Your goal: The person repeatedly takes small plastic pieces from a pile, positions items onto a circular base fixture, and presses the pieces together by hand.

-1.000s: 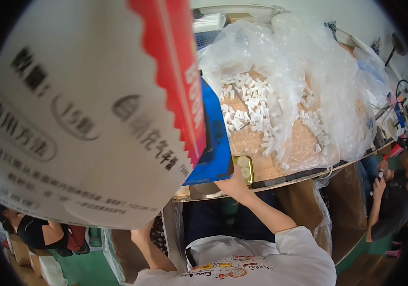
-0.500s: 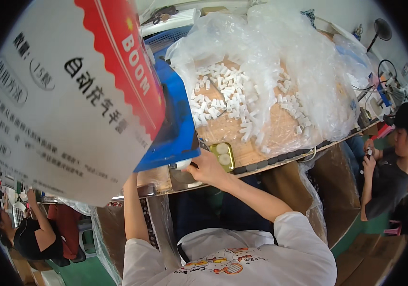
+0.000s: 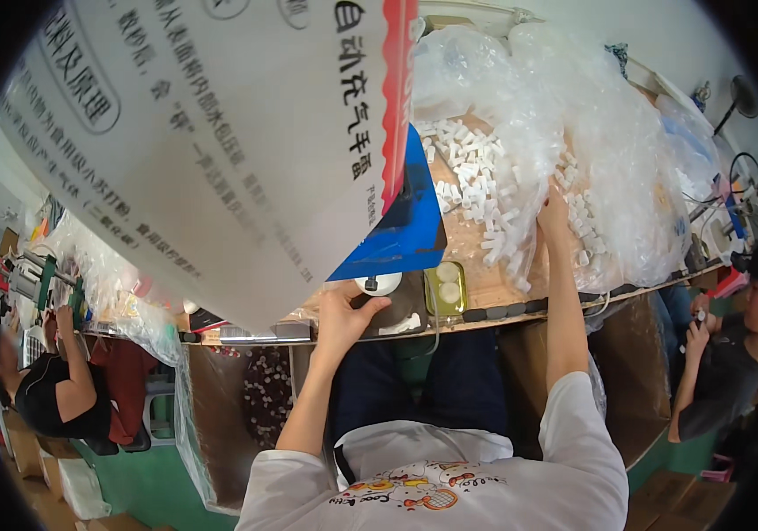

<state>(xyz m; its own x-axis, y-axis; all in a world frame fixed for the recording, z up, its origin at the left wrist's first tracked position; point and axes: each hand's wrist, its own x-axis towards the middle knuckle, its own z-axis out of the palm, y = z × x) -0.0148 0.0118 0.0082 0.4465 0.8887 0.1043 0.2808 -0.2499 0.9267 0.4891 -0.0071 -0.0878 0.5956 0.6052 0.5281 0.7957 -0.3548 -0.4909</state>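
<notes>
My left hand [image 3: 343, 320] is closed at the near table edge, with its thumb stretched beneath a white round piece [image 3: 384, 285] that has a small black part on it. That piece sits just below a blue machine housing [image 3: 396, 250]. My right hand [image 3: 554, 212] reaches forward among small white plastic tube-like caps [image 3: 476, 173] strewn on the wooden table; its fingers are partly hidden at the edge of a clear plastic bag [image 3: 609, 203]. Between the hands lies a yellow-green tray [image 3: 434, 301] with white round pieces in it.
A large white printed sheet [image 3: 219, 177] with a red scalloped edge blocks the upper left. Cardboard boxes [image 3: 520, 358] stand under the table edge [image 3: 520, 311]. One person [image 3: 69, 380] works at the left, another [image 3: 724, 345] at the right.
My right hand has left the spot below the blue housing and moved right and forward to the white caps. My left hand now shows beside the white round piece. The view has shifted.
</notes>
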